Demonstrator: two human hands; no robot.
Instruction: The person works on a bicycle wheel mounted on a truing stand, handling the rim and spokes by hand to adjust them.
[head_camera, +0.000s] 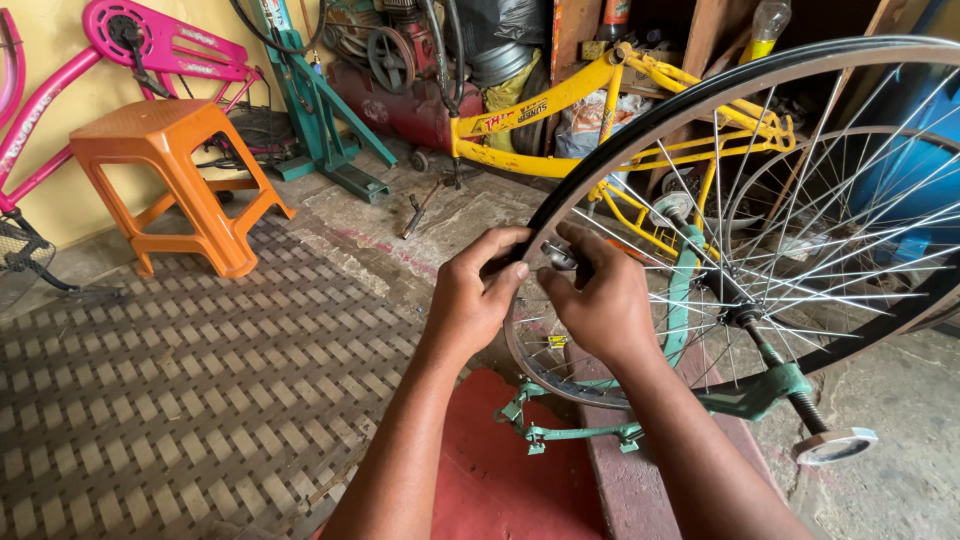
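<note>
A large spoked bicycle wheel with a black rim band stands upright in a green truing stand in front of me. My left hand grips the left edge of the rim, thumb over the top. My right hand is beside it, fingers pinched on a small metal tool held against the rim where the spokes meet it. A second, smaller silver wheel sits lower behind my hands. The hub and axle lie to the right.
An orange plastic stool stands at the left on a woven mat. A pink bicycle frame, a yellow bicycle frame and a red compressor line the back. A red slab lies below my arms.
</note>
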